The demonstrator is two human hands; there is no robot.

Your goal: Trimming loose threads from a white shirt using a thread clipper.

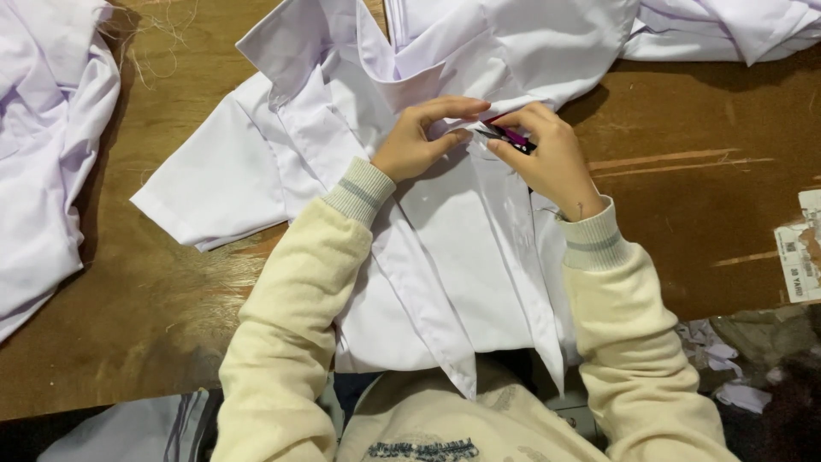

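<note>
A heap of white cloth (43, 154) lies at the left of the brown table (684, 222). On the middle white shirt (453, 257), the left hand (419, 141) pinches the fabric. The right hand (547, 154) grips small pink-handled snips (510, 137), touching the shirt.

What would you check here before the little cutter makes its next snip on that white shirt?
1. Left hand pinches the white cotton shirt at the work spot: ok.
2. Right hand has a grip on the small dark thread snips with a pink handle: ok.
3. Blade tips visible: cannot tell, fingers hide them.
4. Shirt lies flat on the brown wooden table: ok.
5. Left fingertips away from blades: cannot tell.
</note>
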